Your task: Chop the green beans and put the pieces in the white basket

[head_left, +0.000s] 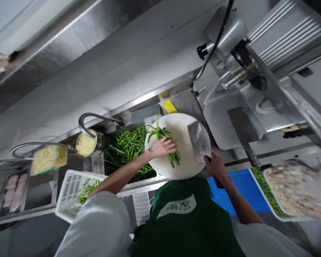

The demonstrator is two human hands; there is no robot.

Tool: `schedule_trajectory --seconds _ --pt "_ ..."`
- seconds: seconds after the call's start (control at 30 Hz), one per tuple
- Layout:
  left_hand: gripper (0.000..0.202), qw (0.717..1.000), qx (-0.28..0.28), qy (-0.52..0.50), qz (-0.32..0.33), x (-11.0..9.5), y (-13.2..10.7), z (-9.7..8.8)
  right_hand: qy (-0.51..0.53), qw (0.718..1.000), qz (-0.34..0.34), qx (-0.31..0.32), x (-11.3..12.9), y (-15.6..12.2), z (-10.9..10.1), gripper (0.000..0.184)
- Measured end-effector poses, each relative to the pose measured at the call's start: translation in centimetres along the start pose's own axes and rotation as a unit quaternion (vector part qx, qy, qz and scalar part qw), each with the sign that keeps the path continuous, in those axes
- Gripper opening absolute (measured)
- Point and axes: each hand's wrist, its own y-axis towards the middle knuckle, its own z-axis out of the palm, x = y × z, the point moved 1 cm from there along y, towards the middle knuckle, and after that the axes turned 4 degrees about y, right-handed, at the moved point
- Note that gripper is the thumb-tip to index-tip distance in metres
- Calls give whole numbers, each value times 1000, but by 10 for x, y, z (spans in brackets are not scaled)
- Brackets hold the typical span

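Observation:
A bunch of long green chili peppers (174, 159) lies on a round white cutting board (182, 171). My left hand (164, 145) is over the bunch, its fingers laid across and gripping it, with pepper ends showing on both sides. In my right hand (215, 165) is the handle of a cleaver (199, 141). Its broad blade lies flat over the right part of the board, apart from the peppers. More long green peppers (131, 142) fill the sink to the left of the board. My left hand partly hides the bunch.
A white basket (65, 210) with green pieces stands at the left, below curved taps (87, 119) and a container of pale slices (86, 143). A metal slicing machine (230, 32) occupies the right. Near it are a blue tray (242, 185), a bagged pale food (296, 185) and a yellow block (169, 106).

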Motion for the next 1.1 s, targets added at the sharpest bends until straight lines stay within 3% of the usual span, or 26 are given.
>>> schedule_trajectory --seconds 0.1,0.2,0.27,0.37,0.47,0.57,0.63,0.67,0.77,0.83,0.93,1.1 --pt "35 983 84 -124 106 -30 22 27 -7 1000 -7 -7 -3 6 -8 37" --pt "41 973 149 -168 47 -31 37 35 -45 998 -21 -29 -6 12 -21 38" --pt "53 973 157 -166 -9 -21 30 31 -73 996 -36 -38 -8 14 -28 38" --pt "72 984 124 -125 4 -6 -2 25 -93 994 -51 -41 -10 16 -31 38" --pt "66 995 58 -79 0 2 -35 35 -92 994 -43 -38 -12 16 -29 39" --pt "47 980 -100 -64 -162 2 -41 56 -95 994 -35 -38 -11 16 -28 40" --pt "46 938 -190 -70 -281 -8 -26 72 -98 994 -36 -35 -10 17 -29 39" --pt "52 919 -208 -73 -329 -15 -15 80 -99 994 -37 -32 -9 17 -29 39" --pt "92 886 -187 -48 -422 -43 23 99 -103 993 -41 -30 -9 17 -31 38" --pt "102 879 -172 -7 -444 -55 41 106 -105 993 -46 -42 -9 17 -31 38" --pt "101 885 -163 43 -435 -52 47 105 -101 992 -55 -55 -9 16 -31 39" --pt "92 902 -131 59 -407 -37 31 95 -91 993 -47 -53 -8 12 -31 38"
